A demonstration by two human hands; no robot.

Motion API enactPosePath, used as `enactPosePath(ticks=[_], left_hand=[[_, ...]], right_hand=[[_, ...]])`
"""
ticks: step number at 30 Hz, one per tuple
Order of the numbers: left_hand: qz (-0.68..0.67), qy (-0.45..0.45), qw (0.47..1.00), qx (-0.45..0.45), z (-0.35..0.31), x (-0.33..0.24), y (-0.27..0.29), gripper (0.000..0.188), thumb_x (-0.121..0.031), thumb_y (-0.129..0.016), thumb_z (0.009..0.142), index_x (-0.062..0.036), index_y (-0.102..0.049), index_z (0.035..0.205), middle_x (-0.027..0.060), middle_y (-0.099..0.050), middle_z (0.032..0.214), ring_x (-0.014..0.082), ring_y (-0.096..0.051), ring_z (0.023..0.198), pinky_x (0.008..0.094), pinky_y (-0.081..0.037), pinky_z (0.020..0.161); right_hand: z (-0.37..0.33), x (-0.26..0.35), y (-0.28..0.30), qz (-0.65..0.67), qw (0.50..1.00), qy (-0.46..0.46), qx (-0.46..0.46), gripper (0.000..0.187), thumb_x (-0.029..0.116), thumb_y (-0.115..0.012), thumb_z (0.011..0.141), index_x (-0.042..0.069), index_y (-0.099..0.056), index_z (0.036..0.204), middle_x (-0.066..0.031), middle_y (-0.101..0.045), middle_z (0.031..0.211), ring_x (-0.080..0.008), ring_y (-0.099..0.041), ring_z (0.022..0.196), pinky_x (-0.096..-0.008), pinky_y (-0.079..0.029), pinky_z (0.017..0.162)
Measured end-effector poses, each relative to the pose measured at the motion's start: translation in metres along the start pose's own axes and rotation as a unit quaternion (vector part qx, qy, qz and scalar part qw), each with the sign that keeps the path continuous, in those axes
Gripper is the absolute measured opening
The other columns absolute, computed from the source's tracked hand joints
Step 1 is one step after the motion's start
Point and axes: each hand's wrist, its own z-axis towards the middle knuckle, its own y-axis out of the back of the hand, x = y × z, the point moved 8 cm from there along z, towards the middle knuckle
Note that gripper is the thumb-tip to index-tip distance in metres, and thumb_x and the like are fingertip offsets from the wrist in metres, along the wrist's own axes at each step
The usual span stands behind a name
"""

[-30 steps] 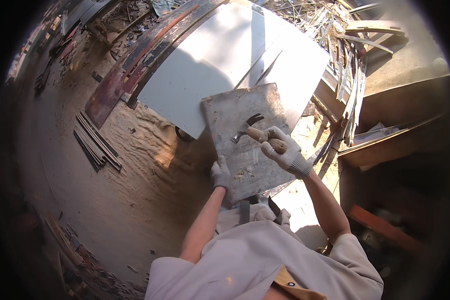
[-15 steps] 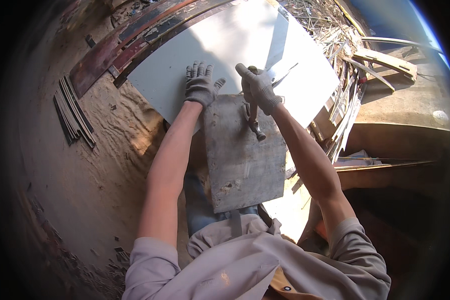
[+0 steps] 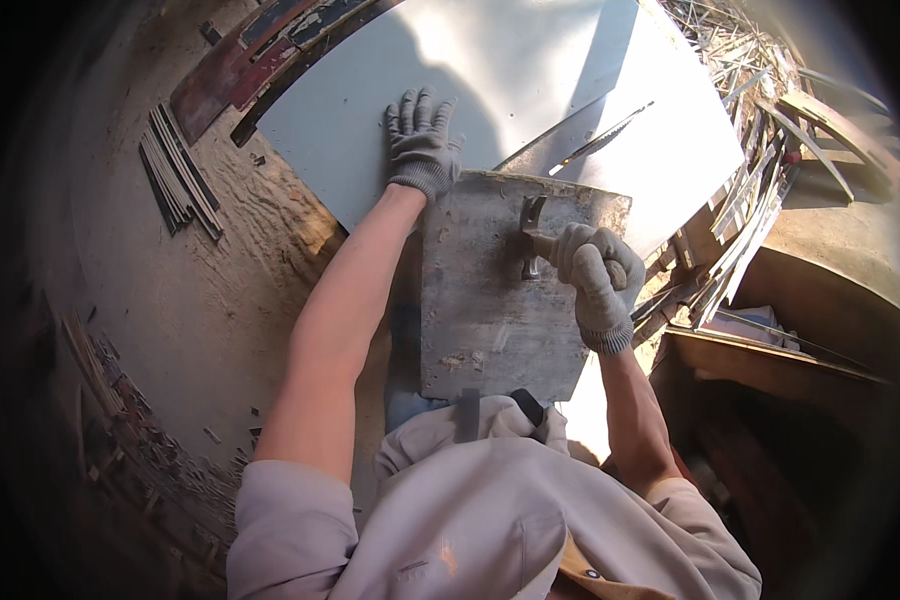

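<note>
My left hand (image 3: pixel 423 148), in a grey knit glove, lies with fingers stretched out on a large white sheet (image 3: pixel 335 135). Wrapped round the handle of a claw hammer (image 3: pixel 533 240), my gloved right hand (image 3: pixel 604 282) is over the right part of a worn grey board (image 3: pixel 475 320). The hammer's metal head points left, above the board; whether it touches the surface I cannot tell. The board's far edge meets the sheet, and its near end reaches my lap. A thin dark strip (image 3: pixel 602 140) lies on the sheet, beyond the board.
Scrap wood strips (image 3: pixel 745 240) are heaped along the right of the sheet. A stack of thin slats (image 3: pixel 178 170) lies on the sandy ground at left. Dark red boards (image 3: pixel 215 90) stretch along the far left, and a wooden box (image 3: pixel 770 350) stands at right.
My right hand has come nearer and to the right, bringing the hammer from the sheet's edge to over the board. The left hand stays flat on the sheet. The view has shifted slightly.
</note>
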Motion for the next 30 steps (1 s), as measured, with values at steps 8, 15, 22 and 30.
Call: enactPosePath(ticks=[8,15,22,30], left_hand=[[0.049,0.048,0.990,0.120,-0.003,-0.021,-0.020,0.069,-0.043,-0.061,0.095,-0.0155,-0.042,0.156,0.0162,-0.030,0.167,0.0370,-0.023,0.155,0.0545,-0.010,0.127],[0.076,0.059,0.989,0.115,0.006,-0.002,-0.022,0.065,-0.044,-0.056,0.100,-0.0185,-0.040,0.158,0.0123,-0.026,0.169,0.0356,-0.021,0.156,0.0539,-0.007,0.128],[0.042,0.014,0.999,0.023,0.005,-0.016,0.004,0.067,-0.055,-0.046,0.103,-0.0179,-0.040,0.159,0.0139,-0.028,0.169,0.0346,-0.019,0.157,0.0523,-0.006,0.128],[0.012,-0.011,1.000,0.004,-0.018,0.005,-0.021,0.060,-0.051,-0.057,0.097,-0.0194,-0.053,0.148,0.0147,-0.036,0.165,0.0355,-0.026,0.155,0.0537,-0.013,0.128]], right_hand=[[0.051,-0.043,-0.012,-0.242,0.942,-0.233,-0.009,0.040,0.029,-0.073,0.095,0.004,-0.054,0.071,0.0018,-0.049,0.061,-0.0077,-0.042,0.054,-0.0276,-0.036,0.050],[-0.123,0.038,-0.002,-0.142,0.960,-0.217,-0.110,0.027,0.016,-0.072,0.092,0.006,-0.058,0.071,-0.0003,-0.057,0.060,-0.0064,-0.049,0.053,-0.0263,-0.042,0.050],[-0.043,-0.033,-0.006,0.048,0.968,-0.245,0.002,0.035,0.013,-0.071,0.094,0.009,-0.053,0.064,0.0026,-0.051,0.054,-0.0030,-0.043,0.047,-0.0212,-0.035,0.044],[0.026,-0.102,-0.111,-0.047,0.951,-0.304,-0.015,0.034,0.018,-0.071,0.096,0.006,-0.057,0.068,0.0027,-0.047,0.055,-0.0070,-0.041,0.043,-0.0251,-0.030,0.041]])
